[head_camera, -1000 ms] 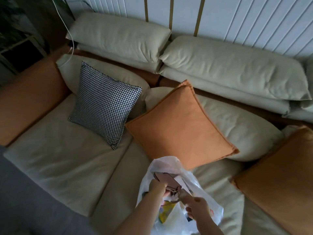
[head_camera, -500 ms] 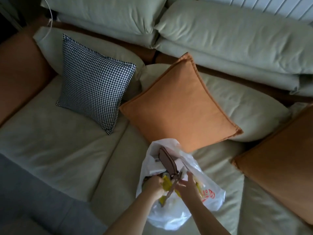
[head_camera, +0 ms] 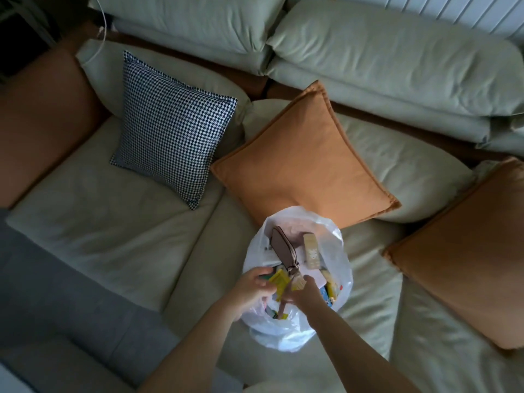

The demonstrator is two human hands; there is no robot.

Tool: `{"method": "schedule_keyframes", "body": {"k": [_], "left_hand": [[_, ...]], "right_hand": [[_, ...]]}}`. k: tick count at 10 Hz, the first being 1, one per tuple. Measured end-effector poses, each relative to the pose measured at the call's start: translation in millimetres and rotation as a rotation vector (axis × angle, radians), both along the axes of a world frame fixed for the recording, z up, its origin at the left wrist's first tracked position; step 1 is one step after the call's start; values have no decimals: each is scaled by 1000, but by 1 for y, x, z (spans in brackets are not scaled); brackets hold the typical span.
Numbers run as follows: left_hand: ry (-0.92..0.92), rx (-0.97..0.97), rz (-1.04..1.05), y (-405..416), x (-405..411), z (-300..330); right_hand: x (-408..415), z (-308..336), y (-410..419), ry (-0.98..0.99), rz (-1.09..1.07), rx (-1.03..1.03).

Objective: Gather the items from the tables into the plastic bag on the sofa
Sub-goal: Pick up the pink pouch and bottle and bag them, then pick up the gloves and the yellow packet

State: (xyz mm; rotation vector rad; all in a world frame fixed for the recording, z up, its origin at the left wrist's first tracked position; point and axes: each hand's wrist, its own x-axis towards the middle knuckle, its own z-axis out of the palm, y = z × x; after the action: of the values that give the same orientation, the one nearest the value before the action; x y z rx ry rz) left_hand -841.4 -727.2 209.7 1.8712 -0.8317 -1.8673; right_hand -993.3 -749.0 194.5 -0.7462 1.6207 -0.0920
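Sofa (head_camera: 119,228) cushions (orange (head_camera: 300,160)) crowd bag (head_camera: 337,245).

Plastic bag (head_camera: 295,330): thin translucent white film, glossy, crinkled. Sofa (head_camera: 113,222): pale grey-green upholstery, matt, soft, looks like smooth woven cloth, creased. Orange cushion (head_camera: 303,160): matt cloth, fine even weave, flanged stitched edge. Houndstooth cushion (head_camera: 173,123): black-and-white woven cloth, matt. Brown pouch (head_camera: 283,248) in the bag: smooth, slight sheen, leather-like; exact material unclear. Yellow packet (head_camera: 279,279): looks like printed paper or card. Wall panel (head_camera: 453,12): white, grooved, smooth.
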Motion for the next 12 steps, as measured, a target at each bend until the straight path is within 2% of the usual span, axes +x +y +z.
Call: {"method": "schedule_keyframes", "body": {"k": [1, 2, 3, 4, 5, 6, 8, 10, 11, 12], "left_hand": [[-111, 19, -101, 8, 8, 16], [-190, 20, -206, 17, 13, 28], [-168, 19, -263, 23, 15, 46], [-221, -38, -300, 30, 11, 64], [-301, -87, -291, 42, 7, 79], [-371, -103, -127, 59, 8, 97], [-562, -100, 3, 122, 31, 124], [-557, 3, 172, 209, 70, 125], [-611, 29, 244, 250, 90, 123], [-585, 93, 334, 297, 113, 113]], "right_hand": [[-2, 7, -4, -67, -220, -1], [-8, 15, -12, -8, -238, -121], [-12, 23, -11, 167, 64, -245], [-16, 41, -2, 263, 310, -308], [-16, 63, 9, 268, 419, -340], [-5, 84, 17, 267, 571, -457], [49, 121, 31, 137, 827, -550], [120, 126, 80, 135, 1367, -756], [158, 116, 115, 117, 1608, -759], [198, 106, 151, 126, 1767, -821]]}}
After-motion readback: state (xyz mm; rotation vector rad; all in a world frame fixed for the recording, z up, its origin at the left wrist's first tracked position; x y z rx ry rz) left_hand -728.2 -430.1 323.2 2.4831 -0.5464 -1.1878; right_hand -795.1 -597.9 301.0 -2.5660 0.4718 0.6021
